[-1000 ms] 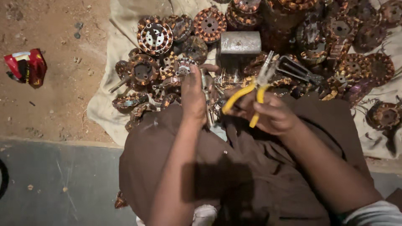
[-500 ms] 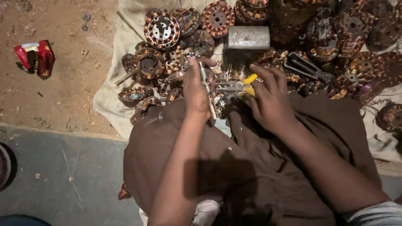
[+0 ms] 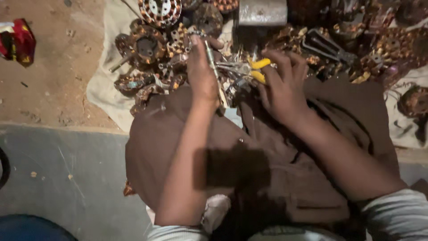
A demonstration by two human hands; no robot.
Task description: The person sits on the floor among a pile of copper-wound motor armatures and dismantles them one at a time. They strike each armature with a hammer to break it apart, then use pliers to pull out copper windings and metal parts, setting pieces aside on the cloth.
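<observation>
My left hand (image 3: 201, 73) grips a thin metal rod-like tool (image 3: 214, 71) that points down toward my lap. My right hand (image 3: 281, 85) is closed over yellow-handled pliers (image 3: 255, 69), their jaws pointing left into the pile of motor parts. Both hands work just above my brown-clothed knees (image 3: 249, 147), at the near edge of a heap of copper-wound motor stators (image 3: 147, 47). What the pliers bite on is hidden among the parts.
A pale cloth (image 3: 104, 87) under the heap lies on sandy ground. A grey metal block (image 3: 262, 11) sits at the top centre. A red and yellow packet (image 3: 18, 42) lies at the left. A grey concrete slab (image 3: 58, 174) runs below.
My right hand has lowered the pliers from held up in the air down into the pile beside my left hand. The view has moved closer.
</observation>
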